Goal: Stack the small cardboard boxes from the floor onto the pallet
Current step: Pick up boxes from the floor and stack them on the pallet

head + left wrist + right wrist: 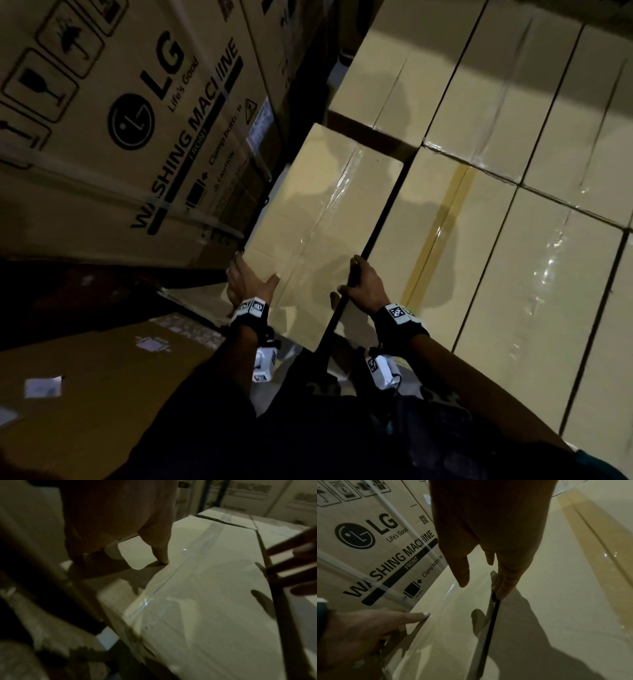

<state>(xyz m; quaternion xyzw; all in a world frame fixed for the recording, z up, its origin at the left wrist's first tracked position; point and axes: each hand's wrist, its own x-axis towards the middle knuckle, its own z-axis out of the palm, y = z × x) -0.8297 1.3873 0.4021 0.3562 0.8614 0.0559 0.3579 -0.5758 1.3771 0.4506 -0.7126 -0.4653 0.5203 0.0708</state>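
Dim storage area, walled on the person's left by a tall LG washing machine carton (137, 120) with strapping bands, standing at 10 o'clock in the head view. From 12 to 4 o'clock a level layer of stacked cardboard boxes (534, 144) fills the frame, their seams taped; the nearest of them carries a brown tape strip (442, 219). Whether a pallet lies beneath cannot be told. At 8 o'clock, flattened cardboard (96, 383) with white labels lies in shadow.

Task item: one small cardboard box (322, 219), clear tape along its centre seam, sits at the middle of the head view between the washing machine carton and the stacked layer, parallel to the layer with a narrow dark gap (380, 222) on its right side.

Left hand (248, 284): grips the near-left corner of the box, thumb (161, 555) pressed on the top face, fingers wrapped over the left edge and mostly hidden.

Right hand (364, 286): grips the box's right edge, thumb on the top face, fingers (506, 582) reaching down into the gap beside the neighbouring box.

Both wrists wear black bands with white marker tags.
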